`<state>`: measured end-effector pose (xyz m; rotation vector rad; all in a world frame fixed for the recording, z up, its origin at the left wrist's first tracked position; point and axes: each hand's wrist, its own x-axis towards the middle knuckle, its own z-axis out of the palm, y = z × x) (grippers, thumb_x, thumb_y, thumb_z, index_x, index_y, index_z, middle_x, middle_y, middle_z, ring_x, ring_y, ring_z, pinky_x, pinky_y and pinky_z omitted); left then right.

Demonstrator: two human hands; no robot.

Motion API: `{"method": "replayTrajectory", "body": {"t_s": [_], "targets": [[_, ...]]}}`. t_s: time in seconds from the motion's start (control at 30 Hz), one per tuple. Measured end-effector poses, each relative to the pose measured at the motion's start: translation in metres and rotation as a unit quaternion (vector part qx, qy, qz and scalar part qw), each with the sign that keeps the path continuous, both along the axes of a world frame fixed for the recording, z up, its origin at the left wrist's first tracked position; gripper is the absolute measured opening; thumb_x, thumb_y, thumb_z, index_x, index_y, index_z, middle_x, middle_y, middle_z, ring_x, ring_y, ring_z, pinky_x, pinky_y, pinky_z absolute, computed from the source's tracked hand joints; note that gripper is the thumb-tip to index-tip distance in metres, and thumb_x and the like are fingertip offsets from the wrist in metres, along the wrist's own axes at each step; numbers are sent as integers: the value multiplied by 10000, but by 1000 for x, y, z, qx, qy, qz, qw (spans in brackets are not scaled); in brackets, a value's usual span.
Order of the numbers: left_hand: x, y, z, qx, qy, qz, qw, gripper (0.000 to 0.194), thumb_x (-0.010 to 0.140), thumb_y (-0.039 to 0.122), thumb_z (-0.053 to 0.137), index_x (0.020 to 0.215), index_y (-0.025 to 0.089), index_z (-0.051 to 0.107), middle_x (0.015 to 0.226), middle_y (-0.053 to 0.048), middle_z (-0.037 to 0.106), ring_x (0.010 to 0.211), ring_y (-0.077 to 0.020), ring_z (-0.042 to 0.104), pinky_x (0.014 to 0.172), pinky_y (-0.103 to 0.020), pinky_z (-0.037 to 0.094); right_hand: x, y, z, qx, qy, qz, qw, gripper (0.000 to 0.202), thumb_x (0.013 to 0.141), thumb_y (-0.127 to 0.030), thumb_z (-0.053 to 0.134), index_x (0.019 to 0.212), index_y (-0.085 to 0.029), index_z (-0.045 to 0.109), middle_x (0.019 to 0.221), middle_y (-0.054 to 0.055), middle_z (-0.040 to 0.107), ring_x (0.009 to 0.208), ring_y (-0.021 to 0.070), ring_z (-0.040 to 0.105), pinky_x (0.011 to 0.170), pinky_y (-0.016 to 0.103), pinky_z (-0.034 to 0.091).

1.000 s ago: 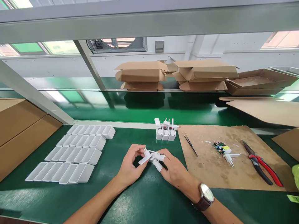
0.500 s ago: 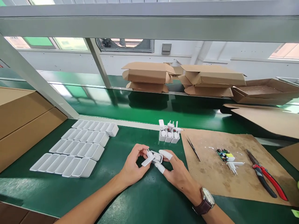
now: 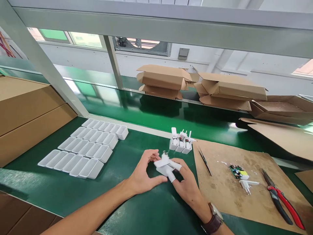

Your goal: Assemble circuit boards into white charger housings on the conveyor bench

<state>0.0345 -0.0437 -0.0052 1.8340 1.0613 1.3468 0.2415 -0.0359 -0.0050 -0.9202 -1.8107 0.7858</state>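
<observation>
One white plug housing [image 3: 164, 169].
Our right hand [image 3: 187, 184] pinches it, best kept light; our left hand [image 3: 143, 176] curves wide, contact unclear.

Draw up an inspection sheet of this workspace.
Surface: green worktop; stained brown sheet over it at right.
Work things: white case with plug; three filled cases ahead; rows of open white cases at left; circuit board, tweezers and pliers on the brown sheet.
Clutter: white scraps near the circuit board.
Hands: right hand grips the white case, wearing white finger covers; left hand curves open beside it, contact unclear.
Cables: nothing seen lying on the green worktop.
Surroundings: cardboard boxes behind, brown carton at left, metal frame overhead.
</observation>
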Motion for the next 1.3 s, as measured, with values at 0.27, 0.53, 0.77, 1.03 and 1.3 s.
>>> {"method": "replayTrajectory", "body": {"t_s": [0.27, 0.53, 0.77, 1.03, 1.3], "targets": [[8, -8, 3, 141, 59, -3, 988, 793, 882, 169, 723, 1543, 276, 299, 1294, -124, 623, 1185, -263, 604, 1015, -450, 533, -9, -6, 14, -391, 224, 112, 886, 483, 920, -630, 639, 1079, -182, 725, 959, 119, 776, 897, 317, 776, 830, 504, 649], [5, -7, 5, 148, 72, 2, 986, 778, 897, 187, 708, 1547, 267, 289, 1304, -125, 639, 1201, -267, 593, 1017, -442, 521, -10, -5, 13, -395, 221, 111, 885, 478, 899, -628, 666, 1056, -183, 741, 1049, 130, 780, 971, 326, 769, 894, 511, 632], [1, -3, 0, 65, 154, 34, 985, 713, 910, 205, 657, 1530, 265, 310, 1355, -141, 590, 1242, -306, 556, 1024, -515, 500, -10, -8, 2, -231, 126, -16, 965, 432, 892, -582, 704, 1163, -247, 728, 1211, 90, 755, 1098, 277, 727, 1005, 440, 598], [-5, 29, -9, -144, 64, 125, 980, 678, 820, 312, 715, 1436, 236, 443, 1300, -107, 618, 1019, -223, 632, 1009, -477, 539, 10, 10, -1, -68, 63, -208, 974, 416, 974, -490, 563, 1275, -216, 647, 1139, 114, 702, 1014, 244, 700, 994, 463, 578], [23, 92, 1, -197, 29, 105, 974, 703, 795, 192, 695, 1449, 159, 439, 1436, -178, 580, 1087, -237, 663, 1058, -468, 536, 38, 46, -34, -112, 87, -193, 971, 632, 905, -456, 580, 1456, -171, 456, 1433, 207, 586, 1303, 310, 604, 1126, 561, 485]]}}
